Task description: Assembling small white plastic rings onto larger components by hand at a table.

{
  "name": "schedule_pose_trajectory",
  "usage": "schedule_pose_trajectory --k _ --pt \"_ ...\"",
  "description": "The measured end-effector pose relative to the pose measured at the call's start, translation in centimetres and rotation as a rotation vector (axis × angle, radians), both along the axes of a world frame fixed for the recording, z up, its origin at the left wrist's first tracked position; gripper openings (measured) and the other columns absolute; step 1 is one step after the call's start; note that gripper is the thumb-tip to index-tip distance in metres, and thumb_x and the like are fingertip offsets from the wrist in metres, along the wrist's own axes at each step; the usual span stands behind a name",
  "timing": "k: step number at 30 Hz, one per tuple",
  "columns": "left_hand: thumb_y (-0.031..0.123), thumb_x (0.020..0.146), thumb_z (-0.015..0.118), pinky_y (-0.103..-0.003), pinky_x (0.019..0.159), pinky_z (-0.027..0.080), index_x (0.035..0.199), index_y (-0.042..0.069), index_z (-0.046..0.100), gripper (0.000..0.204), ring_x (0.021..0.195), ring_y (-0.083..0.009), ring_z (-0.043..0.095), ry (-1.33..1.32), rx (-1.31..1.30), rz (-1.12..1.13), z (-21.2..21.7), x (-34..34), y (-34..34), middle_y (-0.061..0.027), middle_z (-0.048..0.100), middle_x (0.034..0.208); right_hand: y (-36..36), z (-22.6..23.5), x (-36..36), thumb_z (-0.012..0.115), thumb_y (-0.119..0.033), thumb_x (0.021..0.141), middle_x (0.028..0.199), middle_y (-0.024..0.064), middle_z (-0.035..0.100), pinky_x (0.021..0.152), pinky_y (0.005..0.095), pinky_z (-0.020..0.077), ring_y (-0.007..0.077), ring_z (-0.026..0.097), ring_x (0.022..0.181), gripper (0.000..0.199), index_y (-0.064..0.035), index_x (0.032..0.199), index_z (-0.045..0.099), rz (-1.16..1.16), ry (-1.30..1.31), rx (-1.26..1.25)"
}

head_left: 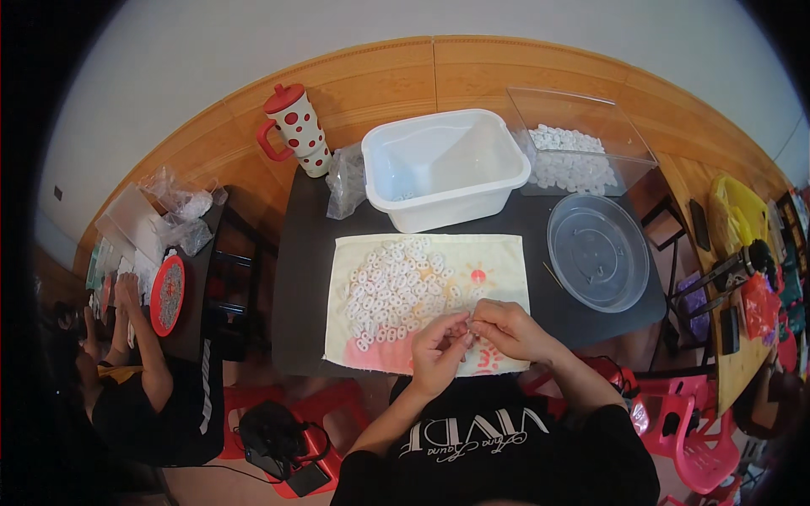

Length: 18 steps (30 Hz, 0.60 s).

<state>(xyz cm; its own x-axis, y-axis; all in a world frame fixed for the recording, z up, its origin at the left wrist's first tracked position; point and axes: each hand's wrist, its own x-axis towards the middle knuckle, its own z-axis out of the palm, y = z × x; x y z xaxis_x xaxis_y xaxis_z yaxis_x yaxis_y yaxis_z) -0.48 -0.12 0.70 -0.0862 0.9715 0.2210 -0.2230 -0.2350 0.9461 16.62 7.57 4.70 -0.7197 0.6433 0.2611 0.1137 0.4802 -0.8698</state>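
My left hand (440, 347) and my right hand (504, 327) meet fingertip to fingertip over the near edge of a pale printed cloth (498, 270). Both pinch a small white piece (467, 331) between them. A heap of several small white ring-shaped pieces (396, 287) lies on the cloth's left half, just beyond my left hand. The cloth is spread on a dark table (304, 253).
Behind the cloth stands an empty white plastic tub (443, 164), with a crumpled clear bag (344, 179) and a red-dotted mug with lid (294, 131) to its left. A clear box of white pieces (574, 160) and a clear round lid (597, 251) sit right. Another person (135, 371) works at left.
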Motion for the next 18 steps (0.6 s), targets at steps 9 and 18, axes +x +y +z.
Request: schedule_pose_trajectory --k 9,18 --pt "-0.008 0.089 0.063 -0.019 0.052 0.045 0.121 -0.001 0.062 0.033 0.071 -0.0061 0.058 -0.037 -0.023 0.041 -0.1 -0.1 0.0 -0.0022 0.06 0.09 0.5 2.5 2.4 0.064 0.001 0.085 0.082 0.0129 0.06 0.068 0.0346 0.0474 0.028 0.06 0.075 0.005 0.0011 0.09 0.064 -0.357 0.049 0.086" --pt "-0.009 0.089 0.063 -0.018 0.052 0.045 0.123 -0.001 0.063 0.035 0.071 -0.0065 0.058 -0.106 -0.012 0.111 -0.1 -0.1 0.0 -0.0027 0.061 0.094 -1.5 1.0 2.1 0.066 -0.003 0.074 0.106 0.0149 0.058 0.077 0.0404 0.0436 0.0315 0.058 0.095 0.017 -0.0058 0.091 0.069 -0.274 -0.238 0.562"
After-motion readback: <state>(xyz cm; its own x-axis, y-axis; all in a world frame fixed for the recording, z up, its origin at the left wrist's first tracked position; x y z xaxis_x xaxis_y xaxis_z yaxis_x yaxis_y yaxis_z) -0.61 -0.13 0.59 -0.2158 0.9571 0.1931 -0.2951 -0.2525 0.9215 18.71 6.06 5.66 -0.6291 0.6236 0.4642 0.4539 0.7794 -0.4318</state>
